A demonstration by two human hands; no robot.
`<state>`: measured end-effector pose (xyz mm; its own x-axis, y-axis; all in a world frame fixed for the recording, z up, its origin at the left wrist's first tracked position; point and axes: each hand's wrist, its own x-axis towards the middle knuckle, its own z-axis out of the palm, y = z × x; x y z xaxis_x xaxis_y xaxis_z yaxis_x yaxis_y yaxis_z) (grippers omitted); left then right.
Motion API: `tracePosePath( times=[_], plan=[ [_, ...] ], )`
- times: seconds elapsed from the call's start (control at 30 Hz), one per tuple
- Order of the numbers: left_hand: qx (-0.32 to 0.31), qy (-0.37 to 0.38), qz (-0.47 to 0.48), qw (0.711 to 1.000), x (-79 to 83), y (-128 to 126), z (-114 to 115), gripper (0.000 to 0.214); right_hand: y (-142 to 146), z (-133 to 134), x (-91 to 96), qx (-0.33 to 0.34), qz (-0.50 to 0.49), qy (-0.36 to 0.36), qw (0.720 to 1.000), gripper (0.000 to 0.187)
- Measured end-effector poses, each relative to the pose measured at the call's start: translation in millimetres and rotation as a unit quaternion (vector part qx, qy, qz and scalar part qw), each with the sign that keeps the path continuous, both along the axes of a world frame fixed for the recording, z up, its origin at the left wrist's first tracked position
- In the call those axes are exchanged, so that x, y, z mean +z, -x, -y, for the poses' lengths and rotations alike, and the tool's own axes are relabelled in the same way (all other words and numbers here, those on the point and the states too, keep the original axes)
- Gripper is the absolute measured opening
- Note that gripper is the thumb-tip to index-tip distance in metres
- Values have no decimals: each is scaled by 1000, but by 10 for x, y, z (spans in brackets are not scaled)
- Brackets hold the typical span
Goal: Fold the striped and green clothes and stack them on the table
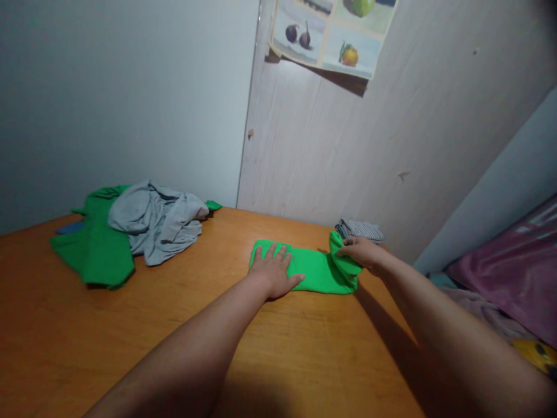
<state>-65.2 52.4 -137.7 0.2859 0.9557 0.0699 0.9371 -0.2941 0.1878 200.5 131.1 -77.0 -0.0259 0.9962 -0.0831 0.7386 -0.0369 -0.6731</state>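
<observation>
A bright green piece of cloth, folded into a long strip, lies across the wooden table. My left hand presses flat on its left end, fingers spread. At the other end, my right hand pinches the cloth's edge and holds it lifted, so that end curls up off the table. Whether the cloth is a garment I cannot tell.
A loose heap at the left back holds a crumpled grey cloth and a green cloth. A striped folded cloth sits behind my right hand. The wall carries a fruit poster. Pink fabric lies beyond the table's right side.
</observation>
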Motion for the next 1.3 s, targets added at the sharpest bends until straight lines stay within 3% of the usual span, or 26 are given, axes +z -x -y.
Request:
tracePosePath(
  times=[0.1,0.33,0.43,0.6,0.73,0.83,0.97,1.1,1.3],
  plan=[
    [-2,-4,8,1000,-16,0,-3,93,311,87,4,26,-24,28,999,10],
    [-1,-2,10,1000,-29,-3,-1,90,735,201,-71,36,82,-8,996,11],
    [-1,-2,12,1000,-21,-11,5,92,799,217,-137,40,125,-18,991,19],
    [1,1,14,1000,-12,-14,11,93,822,211,-206,62,112,-30,991,28],
    [0,3,15,1000,-22,-10,5,93,751,139,-205,23,121,-108,986,28],
    [0,4,20,1000,-16,-7,9,92,700,114,-244,4,175,-184,967,27],
    [1,14,20,1000,24,3,28,90,739,129,-399,77,221,-218,947,37],
    [1,32,22,999,66,20,25,81,877,124,-554,148,246,-195,938,46],
    [-9,50,26,998,95,45,5,72,986,168,-678,190,305,-146,922,57]
  ],
)
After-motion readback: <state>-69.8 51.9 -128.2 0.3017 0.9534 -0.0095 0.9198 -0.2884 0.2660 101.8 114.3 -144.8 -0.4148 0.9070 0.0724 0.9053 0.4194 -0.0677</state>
